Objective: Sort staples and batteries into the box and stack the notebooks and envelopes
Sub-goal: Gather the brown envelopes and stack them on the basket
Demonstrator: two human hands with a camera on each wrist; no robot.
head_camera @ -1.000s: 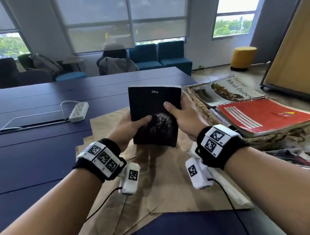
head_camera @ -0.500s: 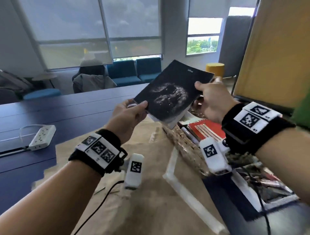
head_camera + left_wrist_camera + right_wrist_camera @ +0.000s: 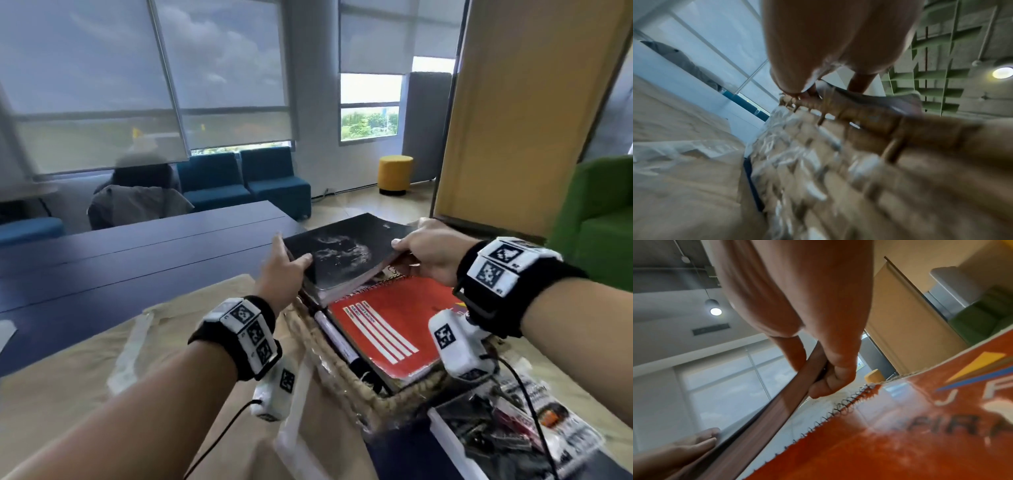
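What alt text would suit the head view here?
Both hands, left hand and right hand, hold a black notebook above a wicker basket containing a red spiral notebook. Behind are a dark blue table and shaded windows.

The notebook (image 3: 342,255) at centre frame was black with a pale, cloudy grey print. Below it, the spiral notebook (image 3: 387,329) was red with white stripes. The basket (image 3: 346,380) was woven tan. At left, the tabletop (image 3: 113,260) was dark navy, covered lower down by beige paper (image 3: 75,383). The stool (image 3: 395,174) at upper right was yellow.
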